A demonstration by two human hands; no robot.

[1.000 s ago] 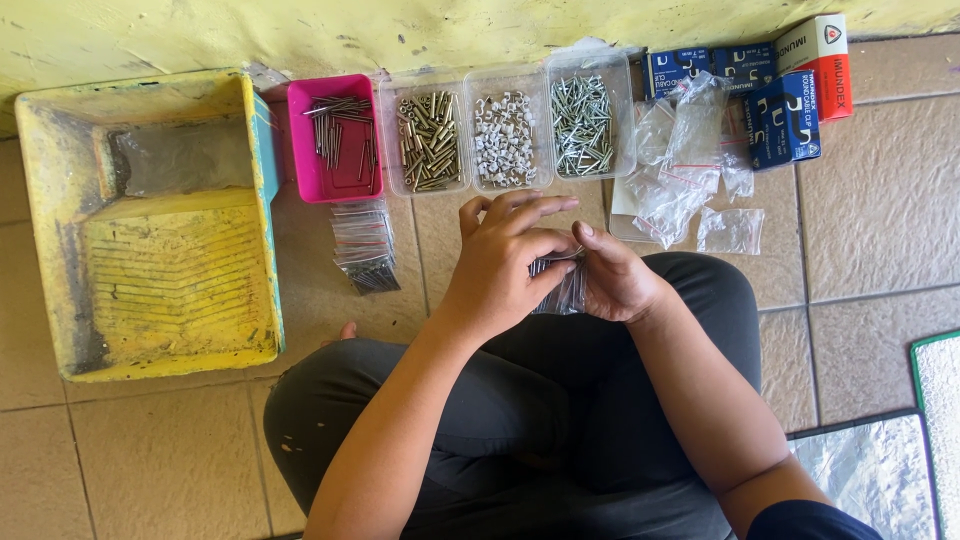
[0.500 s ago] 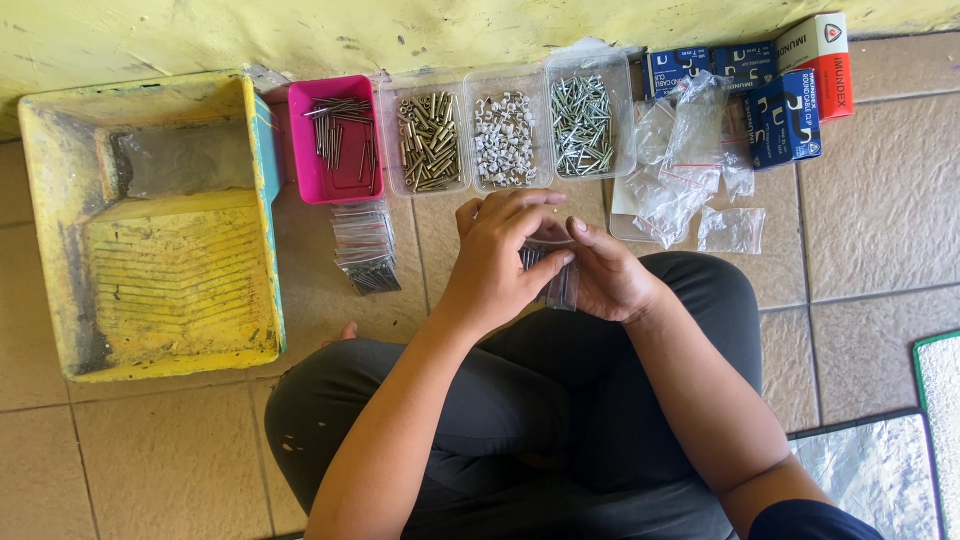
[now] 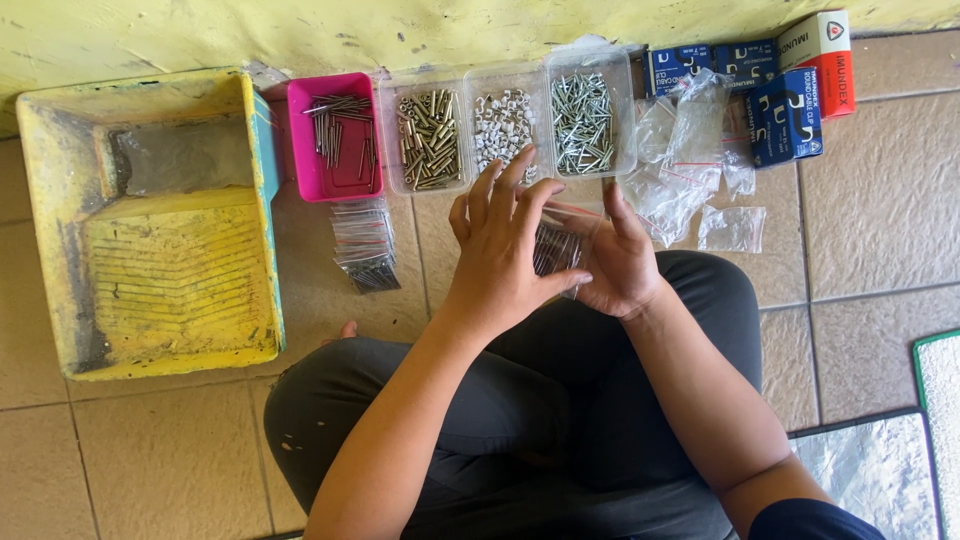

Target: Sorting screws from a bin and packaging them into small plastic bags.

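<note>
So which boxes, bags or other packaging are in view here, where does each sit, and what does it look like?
Blue boxes: small cardboard cartons, top right by the wall.
Red-and-white box: carton, right of the blue ones.
Empty bags: clear, crumpled, below the boxes.
Nail bag: clear, between left hand and right hand.
Filled bags: clear, stacked below the pink tray.

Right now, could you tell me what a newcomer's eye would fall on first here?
At centre, the left hand and right hand share a grip on a small clear bag of dark nails, above the person's crossed legs. To the left sits a big, stained yellow paint tray on the tiled floor. Along the wall runs a row: a pink tub of nails, then three clear tubs of fasteners.
</note>
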